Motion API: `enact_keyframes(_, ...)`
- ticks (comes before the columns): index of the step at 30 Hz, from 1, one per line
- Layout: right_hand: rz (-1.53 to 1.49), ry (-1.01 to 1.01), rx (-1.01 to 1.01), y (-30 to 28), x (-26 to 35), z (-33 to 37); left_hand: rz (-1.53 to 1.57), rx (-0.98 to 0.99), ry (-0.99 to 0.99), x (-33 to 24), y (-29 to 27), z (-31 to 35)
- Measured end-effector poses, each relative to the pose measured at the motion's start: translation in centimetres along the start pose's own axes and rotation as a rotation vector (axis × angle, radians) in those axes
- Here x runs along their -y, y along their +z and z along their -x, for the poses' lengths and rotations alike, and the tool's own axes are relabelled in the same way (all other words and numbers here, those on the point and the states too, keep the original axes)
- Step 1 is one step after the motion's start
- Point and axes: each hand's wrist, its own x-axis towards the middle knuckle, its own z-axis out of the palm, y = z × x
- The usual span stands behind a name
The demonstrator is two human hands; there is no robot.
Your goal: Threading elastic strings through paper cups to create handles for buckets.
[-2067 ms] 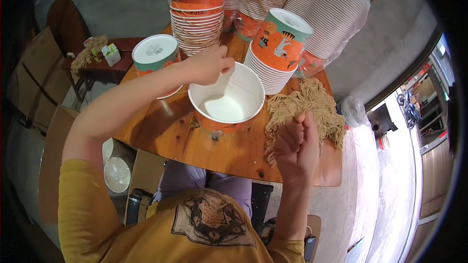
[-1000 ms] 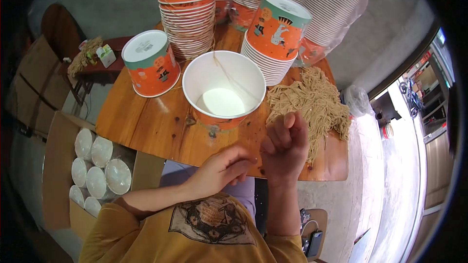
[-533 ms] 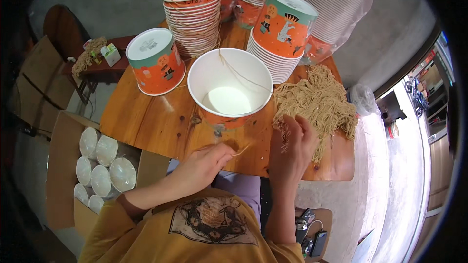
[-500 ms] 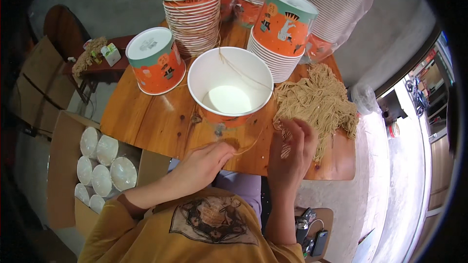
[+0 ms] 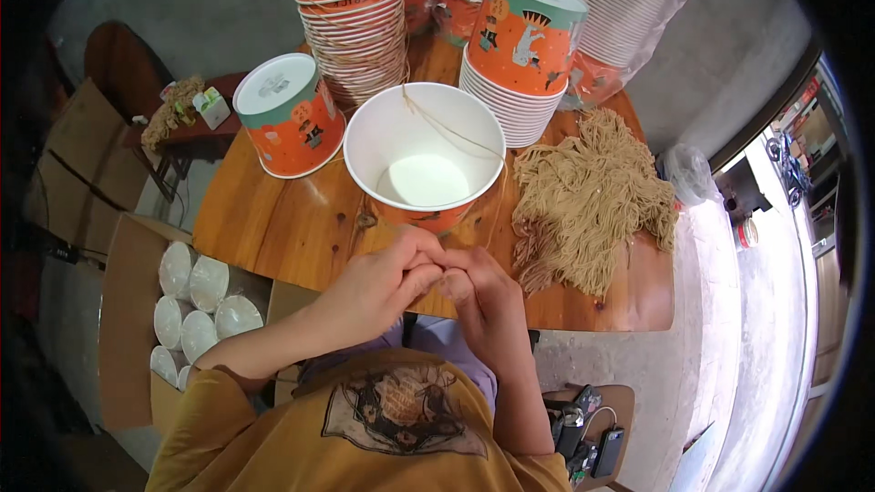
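Observation:
An open paper bucket (image 5: pixel 424 132), white inside and orange outside, stands on the table in front of me. A thin tan string (image 5: pixel 447 128) lies across its inside and over the right rim, then drops toward my hands. My left hand (image 5: pixel 378 282) and my right hand (image 5: pixel 483 296) meet fingertip to fingertip at the near table edge, just below the bucket. Both are closed in a pinch about the string, whose end is hidden between the fingers. Right of the bucket lies a heap of loose tan strings (image 5: pixel 588 200).
An upturned orange and green bucket (image 5: pixel 290 118) stands left, near a tall nested stack (image 5: pixel 355 41). Another stack (image 5: pixel 524 46) rises behind right, with plastic-wrapped buckets (image 5: pixel 606 9) farther back. A carton (image 5: pixel 128 328) of white, round-ended items sits below the wooden table (image 5: pixel 264 219).
My right hand has moved left from beside the string heap to meet my left hand. My left hand has shifted slightly up and right. The whole view has shifted a little.

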Motion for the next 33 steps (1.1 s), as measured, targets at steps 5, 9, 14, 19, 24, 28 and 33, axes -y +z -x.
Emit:
enact_keyframes(5,-0.120,0.100,-0.103,0.5,0.9,0.1,0.215,0.052,-0.105,-0.3,-0.3,-0.4)
enact_keyframes(9,-0.100,0.020,-0.167,0.9,0.2,0.4,0.350,0.049,-0.148,0.5,0.0,-0.3)
enact_keyframes(14,0.077,0.190,-0.358,1.3,-0.8,0.3,0.085,-0.147,-0.070,-0.6,-0.8,-0.7)
enact_keyframes(19,0.239,0.053,-0.509,2.2,-1.1,-1.3,-0.705,-0.429,0.438,-0.1,-2.1,-3.0)
enact_keyframes(24,0.340,0.000,-0.551,2.8,-1.5,-1.9,-0.726,-0.369,0.436,0.5,-2.2,-3.3)
enact_keyframes(28,0.338,0.023,-0.565,2.9,-1.8,-2.3,-0.654,-0.327,0.394,0.3,-1.9,-3.4)
enact_keyframes(33,0.334,0.028,-0.567,3.1,-2.2,-2.6,-0.609,-0.320,0.382,0.6,-1.9,-3.5)
